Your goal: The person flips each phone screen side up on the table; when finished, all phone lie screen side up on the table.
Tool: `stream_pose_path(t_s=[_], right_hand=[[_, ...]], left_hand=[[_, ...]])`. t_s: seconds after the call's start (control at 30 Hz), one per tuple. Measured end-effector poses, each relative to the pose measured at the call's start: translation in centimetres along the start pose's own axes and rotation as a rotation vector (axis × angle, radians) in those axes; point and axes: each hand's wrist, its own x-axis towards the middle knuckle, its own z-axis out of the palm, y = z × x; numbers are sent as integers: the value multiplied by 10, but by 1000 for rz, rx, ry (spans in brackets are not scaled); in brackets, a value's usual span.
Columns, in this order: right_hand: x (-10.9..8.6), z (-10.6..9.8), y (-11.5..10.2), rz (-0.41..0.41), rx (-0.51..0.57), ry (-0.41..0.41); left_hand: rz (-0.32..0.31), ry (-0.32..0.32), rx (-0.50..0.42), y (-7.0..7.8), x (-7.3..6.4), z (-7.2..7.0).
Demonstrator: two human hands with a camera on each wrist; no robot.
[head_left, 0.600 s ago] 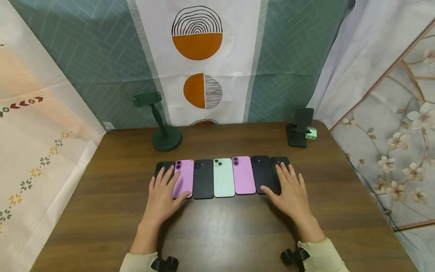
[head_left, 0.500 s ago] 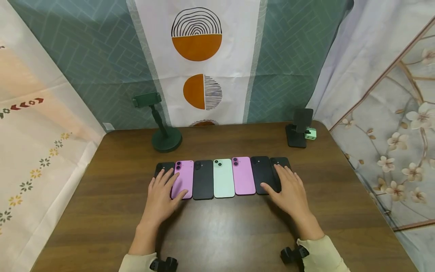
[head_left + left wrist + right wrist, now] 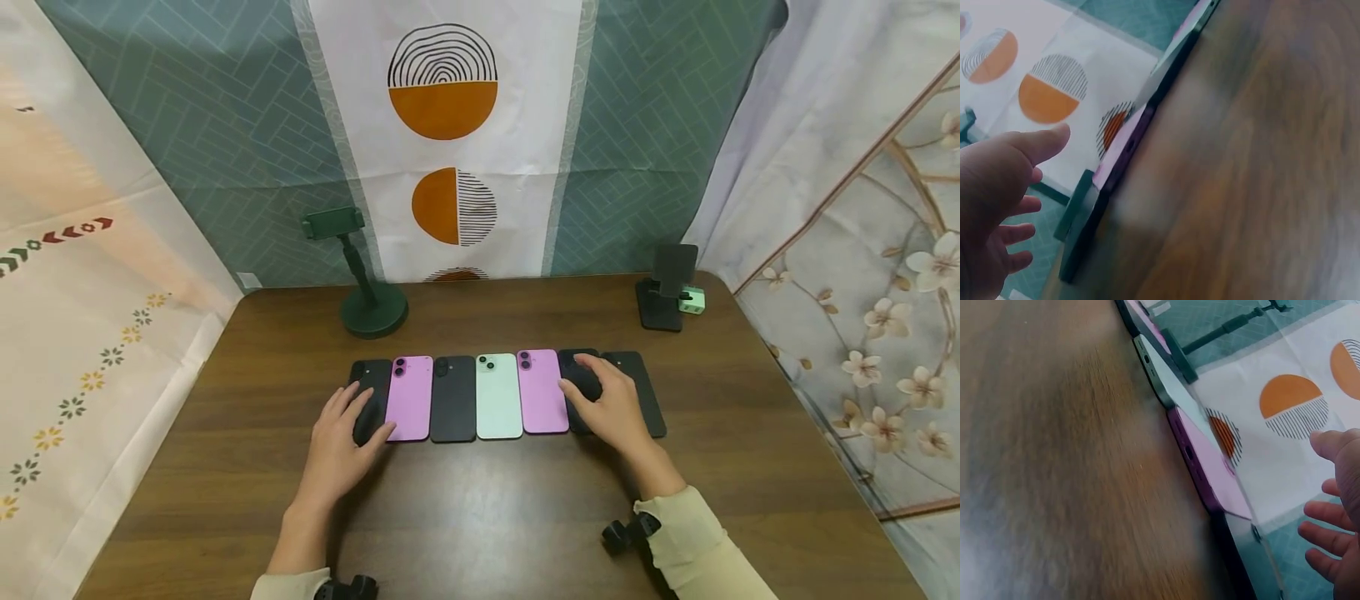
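Note:
Several phones lie face down side by side in a row. From left they are a black phone (image 3: pixel 372 397), a pink phone (image 3: pixel 409 400), a dark phone (image 3: pixel 453 400), a mint-green phone (image 3: pixel 498 396), another pink phone (image 3: pixel 542 392) and two dark ones. My left hand (image 3: pixel 337 442) is at the leftmost phone, fingers spread and loosely bent. My right hand (image 3: pixel 617 408) is over the second phone from the right (image 3: pixel 577 367), partly hiding it and the rightmost dark phone (image 3: pixel 636 379). Both wrist views show relaxed fingers gripping nothing, apart from the phones.
A dark green phone stand (image 3: pixel 372 312) is at the table's back left. At the back right stands a black holder (image 3: pixel 660 308) beside a small mint-green block (image 3: pixel 692 300). Patterned cloths hang behind and on both sides of the wooden table (image 3: pixel 465 508).
My left hand has drawn left and slightly toward me, uncovering more of the leftmost phones. My right hand has shifted left from the rightmost phone to the one beside it. The head view has moved slightly.

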Motion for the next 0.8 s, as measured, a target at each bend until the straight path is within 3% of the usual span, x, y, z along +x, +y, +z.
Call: stream_pose_path(t_s=[0.13,0.47,0.67,0.8], right_hand=[[8,10,-4,-12,25,-36],[23,37,-11,16,62,-117],[30,54,-17,23,64,-158],[36,65,-21,-1,59,-175]], left_hand=[[-19,21,-3,-11,-4,-2],[-44,5,-12,-27,-11,-5],[-94,-30,-24,-34,-14,-5],[-92,-43,-29,-36,-15,-5]])
